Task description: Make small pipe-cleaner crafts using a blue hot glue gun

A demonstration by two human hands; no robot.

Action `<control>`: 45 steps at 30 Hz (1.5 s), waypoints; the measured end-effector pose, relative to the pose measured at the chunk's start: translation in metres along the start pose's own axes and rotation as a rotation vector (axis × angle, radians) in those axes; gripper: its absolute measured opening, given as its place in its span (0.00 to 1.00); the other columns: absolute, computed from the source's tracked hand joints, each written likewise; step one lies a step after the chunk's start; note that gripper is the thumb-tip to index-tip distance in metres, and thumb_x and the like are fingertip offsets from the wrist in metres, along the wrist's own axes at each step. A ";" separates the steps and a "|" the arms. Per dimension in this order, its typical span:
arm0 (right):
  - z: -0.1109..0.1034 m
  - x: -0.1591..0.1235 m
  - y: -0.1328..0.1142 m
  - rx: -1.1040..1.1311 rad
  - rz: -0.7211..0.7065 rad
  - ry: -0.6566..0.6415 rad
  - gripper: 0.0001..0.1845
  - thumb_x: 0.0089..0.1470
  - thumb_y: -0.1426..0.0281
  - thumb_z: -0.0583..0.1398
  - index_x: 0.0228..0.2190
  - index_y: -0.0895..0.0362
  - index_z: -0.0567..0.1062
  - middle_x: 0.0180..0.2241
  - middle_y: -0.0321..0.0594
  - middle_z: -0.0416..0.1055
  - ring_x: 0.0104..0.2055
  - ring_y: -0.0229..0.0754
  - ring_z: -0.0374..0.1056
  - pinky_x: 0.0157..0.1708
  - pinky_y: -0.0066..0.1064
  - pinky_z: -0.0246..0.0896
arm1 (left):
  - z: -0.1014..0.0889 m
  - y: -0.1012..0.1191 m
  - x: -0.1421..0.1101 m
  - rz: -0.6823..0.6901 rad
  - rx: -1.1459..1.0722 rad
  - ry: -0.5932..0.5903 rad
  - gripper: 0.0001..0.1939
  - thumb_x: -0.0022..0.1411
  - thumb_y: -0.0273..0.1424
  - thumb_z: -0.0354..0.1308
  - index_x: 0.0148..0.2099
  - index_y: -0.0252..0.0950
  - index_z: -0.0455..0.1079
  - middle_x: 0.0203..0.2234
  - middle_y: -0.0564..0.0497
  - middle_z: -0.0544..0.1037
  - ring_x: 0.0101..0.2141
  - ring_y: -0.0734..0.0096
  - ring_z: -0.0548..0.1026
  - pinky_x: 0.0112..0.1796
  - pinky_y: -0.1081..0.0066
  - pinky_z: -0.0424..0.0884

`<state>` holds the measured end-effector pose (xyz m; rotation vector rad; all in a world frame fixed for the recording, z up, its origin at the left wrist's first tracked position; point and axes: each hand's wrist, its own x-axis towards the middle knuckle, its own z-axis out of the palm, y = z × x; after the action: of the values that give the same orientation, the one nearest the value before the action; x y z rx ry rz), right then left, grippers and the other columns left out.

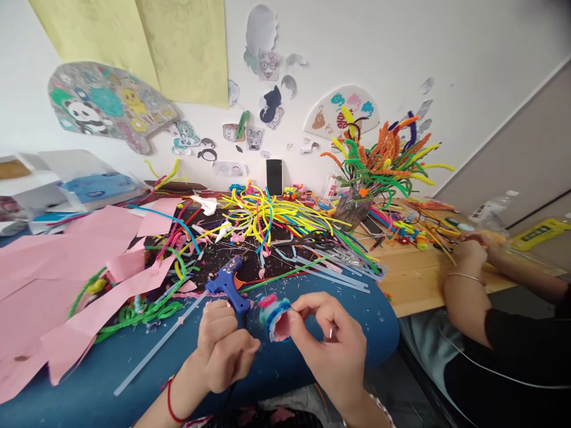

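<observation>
1. Blue, fuzzy and pink-lined, the cup (282, 307) is between the two hands, above the blue table edge (134, 373) nearest the wearer.
2. From the right hand (332, 348) it lies left and slightly up the view; from the left hand (225, 348), right and up. The right hand is nearer, touching it. Whether the left thumb touches it too, I cannot tell; it looks just beside.
3. Its long axis slants: mouth down and right, towards the wearer; the end with the pink trim (268, 300) up and left.
4. Right hand: thumb and index pinch the cup's rim, other fingers bent. Left hand: fingers curled in, thumb pressed against them; no thing shows in the grasp, though the palm side is hidden.
5. Counted near the hands: one cup, one glue gun (229, 286) lying just behind the left hand, one long glue stick (160, 345) running from its rear. Loose clear sticks (328, 272) lie beyond the cup to the right, several, too overlapped to count.
6. Counted farther off: two fans (107, 104) on the wall, one upright phone (274, 177), one vase (352, 208) of fuzzy stems, one co-worker (468, 255) at the right. Yellow stems (285, 217) heap beyond counting.
</observation>
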<state>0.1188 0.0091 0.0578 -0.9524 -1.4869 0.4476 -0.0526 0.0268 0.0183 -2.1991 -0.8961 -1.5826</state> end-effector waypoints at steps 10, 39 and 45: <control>0.007 -0.006 0.004 -0.228 -0.309 0.090 0.22 0.50 0.85 0.60 0.23 0.52 0.55 0.28 0.38 0.74 0.28 0.37 0.69 0.27 0.28 0.66 | -0.001 0.028 0.012 -0.360 -0.176 -0.127 0.07 0.61 0.21 0.56 0.40 0.36 0.65 0.31 0.50 0.69 0.33 0.68 0.68 0.33 0.68 0.67; 0.005 -0.009 0.003 0.122 0.075 -0.073 0.20 0.50 0.80 0.59 0.23 0.52 0.51 0.26 0.32 0.69 0.24 0.34 0.62 0.23 0.25 0.55 | -0.002 0.010 0.006 0.011 -0.200 0.035 0.03 0.66 0.25 0.53 0.39 0.34 0.67 0.28 0.51 0.70 0.28 0.71 0.70 0.29 0.66 0.70; 0.004 -0.008 0.002 0.095 0.080 -0.106 0.20 0.51 0.78 0.59 0.23 0.52 0.52 0.25 0.33 0.69 0.24 0.35 0.62 0.23 0.26 0.56 | -0.014 0.007 0.013 0.064 -0.253 -0.177 0.06 0.67 0.25 0.52 0.43 0.34 0.69 0.30 0.50 0.73 0.29 0.71 0.71 0.31 0.67 0.71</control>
<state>0.1153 0.0051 0.0501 -0.9268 -1.5128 0.6295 -0.0557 0.0180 0.0362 -2.5485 -0.6950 -1.5653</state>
